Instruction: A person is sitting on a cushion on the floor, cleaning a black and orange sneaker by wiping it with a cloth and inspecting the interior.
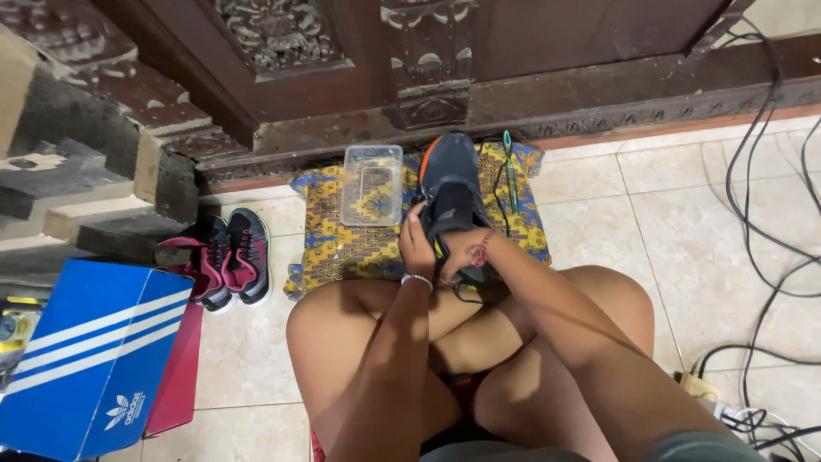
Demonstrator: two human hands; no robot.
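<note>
A dark grey sneaker (pixel 451 184) with an orange heel stripe rests on a yellow and blue patterned cloth (pixel 342 248). My left hand (pixel 416 244) grips the near left side of the shoe, a bracelet on its wrist. My right hand (pixel 466 254) is tucked at the shoe's opening, partly hidden inside or under it, holding it. I sit cross-legged on the tiled floor, my knees just below the shoe. A black lace hangs from the shoe's right side.
A clear plastic container (pixel 372 184) lies on the cloth, left of the shoe. A green toothbrush (pixel 510 175) lies to the right. A black and pink sneaker pair (pixel 229 257), a blue shoebox (pixel 81 359), a carved wooden door (pixel 428 51) and black cables (pixel 753 214) surround me.
</note>
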